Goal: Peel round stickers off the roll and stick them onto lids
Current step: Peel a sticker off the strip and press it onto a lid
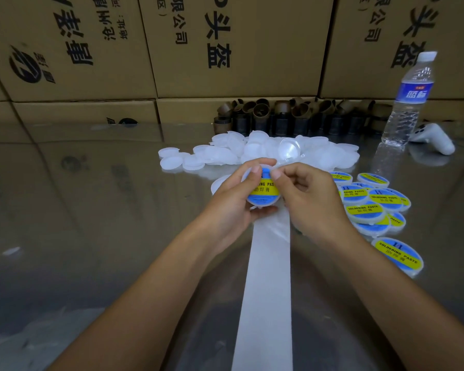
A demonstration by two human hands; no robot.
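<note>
Nearest: a white backing strip runs from the lower edge of the view straight up the shiny table and passes under both hands. No stickers show on this stretch, so it is probably spent liner fed toward the person. The roll itself cannot be seen.

Above the strip, both hands meet on one lid, held off the table and tilted face-up toward the camera, likely so the label can be centred by eye. A blue and yellow sticker, reading SOLDERING PASTE, covers most of its top.

Left hand: fingers curled under and round the lid's left side, thumb across the top rim. A firm cradling grip.

Right hand: fingers curled, thumb tip on the sticker's upper right part, with the lid pinched between thumb and fingers. This looks like smoothing down, so the step seems nearly finished.

Just right of the hands, labelled lids lie overlapped in a loose pile, within easy reach for dropping finished ones.

Beyond the hands, a heap of plain lids, translucent white, waits as stock.

Farther back, brown cardboard cores stand in a row against the cartons. At far right stand a water bottle and a white controller. Printed cartons wall off the rear.
</note>
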